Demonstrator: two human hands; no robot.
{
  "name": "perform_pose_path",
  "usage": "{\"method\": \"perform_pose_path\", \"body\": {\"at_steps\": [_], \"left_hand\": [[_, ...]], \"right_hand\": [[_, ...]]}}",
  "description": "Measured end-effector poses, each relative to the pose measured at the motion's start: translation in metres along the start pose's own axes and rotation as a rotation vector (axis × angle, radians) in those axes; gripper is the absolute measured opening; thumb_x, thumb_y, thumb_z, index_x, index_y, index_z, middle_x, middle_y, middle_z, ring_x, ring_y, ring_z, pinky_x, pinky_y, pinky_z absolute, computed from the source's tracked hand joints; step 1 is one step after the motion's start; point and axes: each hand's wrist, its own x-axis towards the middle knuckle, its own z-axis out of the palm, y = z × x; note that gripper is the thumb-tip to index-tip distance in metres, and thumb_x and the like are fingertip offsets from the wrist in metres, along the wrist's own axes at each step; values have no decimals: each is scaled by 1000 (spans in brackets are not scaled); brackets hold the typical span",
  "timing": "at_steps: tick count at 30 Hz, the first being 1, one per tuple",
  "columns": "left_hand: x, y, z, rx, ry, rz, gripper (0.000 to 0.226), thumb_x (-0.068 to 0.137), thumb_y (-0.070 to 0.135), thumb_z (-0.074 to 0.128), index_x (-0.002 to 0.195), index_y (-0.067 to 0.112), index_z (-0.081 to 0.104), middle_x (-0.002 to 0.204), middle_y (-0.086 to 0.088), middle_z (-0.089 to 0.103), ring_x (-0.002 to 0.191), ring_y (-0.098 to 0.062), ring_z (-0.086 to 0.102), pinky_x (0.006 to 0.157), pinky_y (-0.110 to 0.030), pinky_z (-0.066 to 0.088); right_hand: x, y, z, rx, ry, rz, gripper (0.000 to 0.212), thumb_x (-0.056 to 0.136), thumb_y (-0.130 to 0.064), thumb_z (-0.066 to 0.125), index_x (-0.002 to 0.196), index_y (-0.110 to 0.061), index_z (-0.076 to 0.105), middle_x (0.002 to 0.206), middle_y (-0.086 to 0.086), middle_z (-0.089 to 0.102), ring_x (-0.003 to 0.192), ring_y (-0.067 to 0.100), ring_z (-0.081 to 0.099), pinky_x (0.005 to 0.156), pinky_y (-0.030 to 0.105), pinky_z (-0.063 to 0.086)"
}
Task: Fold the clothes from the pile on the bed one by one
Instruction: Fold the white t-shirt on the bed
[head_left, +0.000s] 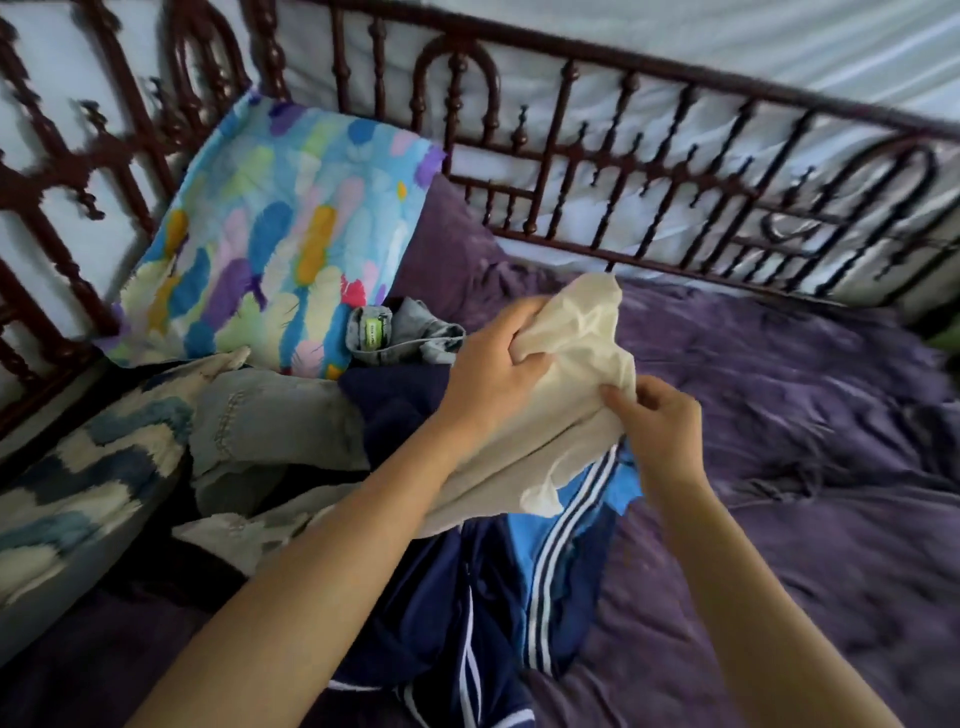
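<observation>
Cream garment (576, 353) held over a clothes pile (249, 525) on a purple bed (779, 467).
Lower centre: navy white-striped garment (519, 571). Frame centre: left hand (493, 358) curled round bunched cream cloth, right hand (660, 426) pinching its edge. Left: jeans (270, 415) in the heap. Upper frame: feather-print pillow (275, 234), dark metal rail (623, 156).

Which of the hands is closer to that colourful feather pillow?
Left. The left hand grips the cream garment right of the pillow; the right hand pinches it farther right.
</observation>
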Motion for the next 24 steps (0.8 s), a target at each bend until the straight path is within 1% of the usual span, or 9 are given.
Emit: {"method": "perform_pose_path", "body": {"at_steps": [3, 6, 11, 14, 16, 18, 20, 22, 24], "left_hand": [[9, 70, 30, 17, 17, 173, 44, 78, -3, 63, 122, 2, 57, 106, -1, 63, 94, -11, 57, 79, -13, 40], [9, 140, 64, 0, 25, 311, 44, 80, -2, 65, 123, 0, 55, 109, -8, 65, 95, -13, 59, 82, -18, 43], [-2, 229, 143, -28, 65, 476, 42, 78, -1, 66, 119, 0, 56, 92, 9, 57, 75, 6, 50, 69, -7, 40], [-25, 244, 210, -76, 73, 412, 41, 79, -3, 65, 120, -2, 55, 92, 8, 58, 72, 8, 52, 65, -1, 38], [-46, 237, 256, -96, 37, 310, 40, 81, -2, 65, 120, 0, 55, 93, 6, 58, 69, 7, 53, 63, -1, 38], [-65, 226, 294, -97, -12, 179, 42, 80, -3, 65, 120, 3, 55, 95, 8, 60, 73, 7, 55, 64, -2, 40], [-82, 217, 322, -68, -96, 77, 45, 80, -3, 66, 123, 4, 55, 105, -2, 64, 86, -9, 59, 74, -15, 47], [-97, 211, 344, -44, -168, 10, 45, 80, -2, 65, 123, 5, 55, 113, -11, 65, 96, -20, 61, 83, -30, 48], [-108, 209, 358, -22, -185, -5, 44, 80, 0, 66, 122, 5, 56, 111, -8, 65, 99, -23, 62, 82, -27, 48]], "right_hand": [[-1, -36, -63, 80, 86, -125, 24, 81, -6, 68, 65, -24, 65, 53, -17, 62, 49, -5, 51, 51, 12, 45], [-4, -68, -129, 169, 147, -258, 27, 80, -5, 68, 62, -24, 63, 49, -18, 58, 47, -4, 49, 49, 13, 42], [-5, -95, -247, 259, 199, -408, 33, 76, -9, 68, 50, -30, 63, 46, -17, 52, 46, -1, 44, 48, 14, 40], [-4, -77, -316, 165, 230, -414, 29, 78, -8, 69, 57, -27, 62, 49, -15, 52, 50, 0, 44, 51, 16, 40], [-5, -51, -354, 74, 219, -390, 33, 80, -5, 68, 57, -27, 58, 45, -16, 48, 47, -3, 38, 48, 11, 34], [-6, -17, -382, -28, 195, -319, 34, 80, -2, 67, 55, -23, 57, 46, -15, 45, 47, -2, 36, 48, 13, 31], [-11, 16, -403, -102, 170, -222, 24, 80, -2, 67, 59, -13, 62, 53, -11, 47, 55, 3, 38, 54, 20, 32], [-18, 43, -422, -147, 146, -154, 18, 81, -4, 67, 63, -3, 65, 55, -7, 50, 57, 9, 39, 56, 23, 32], [-24, 56, -436, -190, 134, -148, 14, 81, -4, 67, 73, 7, 66, 60, 2, 53, 60, 13, 41, 57, 26, 32]]}}
